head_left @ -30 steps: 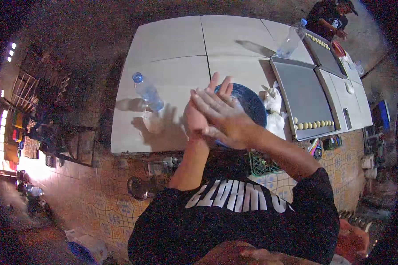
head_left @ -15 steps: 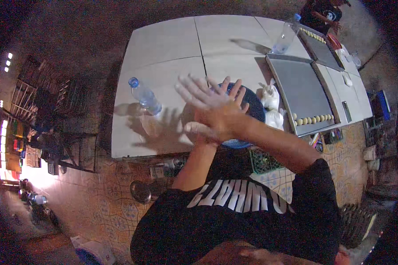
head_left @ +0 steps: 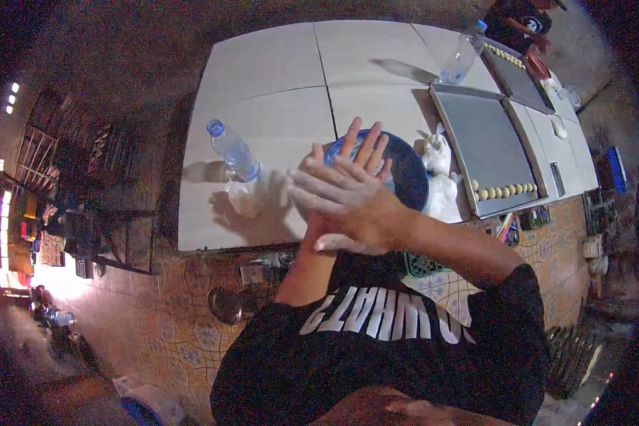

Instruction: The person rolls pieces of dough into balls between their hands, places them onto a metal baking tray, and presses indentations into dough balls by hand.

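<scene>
My right hand (head_left: 348, 199), pale with powder on the fingers, lies across my left hand (head_left: 362, 153) over the near edge of the table. Fingers of both hands are stretched out and apart, with nothing held; much of my left palm is hidden. Behind them sits a round dark-blue basin (head_left: 408, 167). To their left is a clear plastic bottle (head_left: 231, 149) with a small pale, translucent item (head_left: 243, 201) beside its base. Two white plastic bags (head_left: 440, 195) stand right of the basin.
The white table (head_left: 255, 57) holds metal trays (head_left: 486, 138) with rows of pale round balls (head_left: 504, 192) and another bottle (head_left: 458, 60). A co-worker (head_left: 511, 21) in dark clothing stands at the far right corner. A green crate (head_left: 419, 263) is below the table.
My hands have rubbed over each other: my right hand rose with fingers fanned half a second ago and has since slid lower across my left hand, whose fingers now show higher.
</scene>
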`<state>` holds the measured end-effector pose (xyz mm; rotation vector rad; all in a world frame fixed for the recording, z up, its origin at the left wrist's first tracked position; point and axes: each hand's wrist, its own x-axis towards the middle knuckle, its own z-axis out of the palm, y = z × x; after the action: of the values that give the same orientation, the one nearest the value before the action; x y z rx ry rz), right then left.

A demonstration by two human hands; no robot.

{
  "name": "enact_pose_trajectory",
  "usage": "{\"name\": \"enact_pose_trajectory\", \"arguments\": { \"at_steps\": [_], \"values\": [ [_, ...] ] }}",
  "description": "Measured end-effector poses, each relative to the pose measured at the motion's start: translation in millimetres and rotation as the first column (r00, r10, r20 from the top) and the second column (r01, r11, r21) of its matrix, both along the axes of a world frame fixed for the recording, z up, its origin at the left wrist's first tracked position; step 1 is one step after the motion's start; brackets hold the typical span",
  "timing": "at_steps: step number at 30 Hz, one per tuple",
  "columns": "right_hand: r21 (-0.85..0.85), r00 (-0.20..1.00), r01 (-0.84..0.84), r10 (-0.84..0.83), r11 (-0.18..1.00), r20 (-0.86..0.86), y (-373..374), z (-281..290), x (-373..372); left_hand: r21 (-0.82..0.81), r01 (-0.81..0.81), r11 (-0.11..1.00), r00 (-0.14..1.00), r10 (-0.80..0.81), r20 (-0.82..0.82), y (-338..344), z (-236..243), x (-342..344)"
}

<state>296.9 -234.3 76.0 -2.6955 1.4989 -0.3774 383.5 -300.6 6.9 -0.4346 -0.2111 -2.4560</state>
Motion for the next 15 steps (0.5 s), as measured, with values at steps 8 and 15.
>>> {"name": "enact_pose_trajectory", "arguments": {
  "at_steps": [8,15],
  "values": [
    [-0.037,0.996,0.036,-0.033,0.999,0.084,-10,-7,7,-0.008,-0.024,1.0,0.999,0.024,0.048,0,-4,-5],
    [-0.211,0.932,0.358,-0.363,0.91,0.016,-22,-19,-16,-0.132,-0.048,0.99,0.975,0.076,0.211,10,-12,-22]
  ]
}}
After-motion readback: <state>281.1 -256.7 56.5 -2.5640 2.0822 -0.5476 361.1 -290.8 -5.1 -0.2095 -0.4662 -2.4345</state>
